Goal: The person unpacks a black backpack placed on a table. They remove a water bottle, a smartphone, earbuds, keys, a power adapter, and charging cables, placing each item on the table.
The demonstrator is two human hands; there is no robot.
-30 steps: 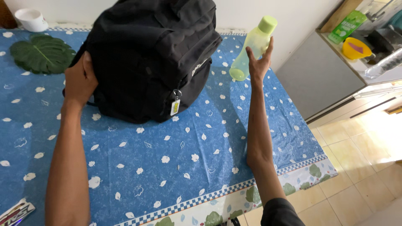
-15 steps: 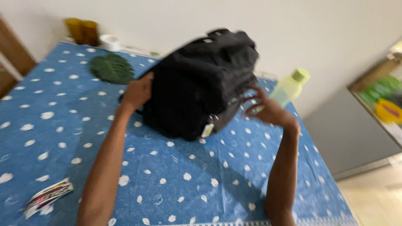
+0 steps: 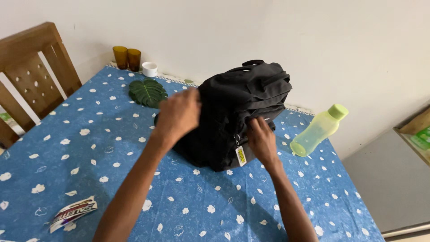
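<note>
Backpack: upright, between our hands | right hand fingers pinching front zipper | left hand fingers curled on its side, grip unclear.

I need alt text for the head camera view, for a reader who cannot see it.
Two hands work on a black backpack on a blue leaf-print tablecloth: the left hand on its side, the right hand at the front zipper. A green bottle lies to its right.
</note>
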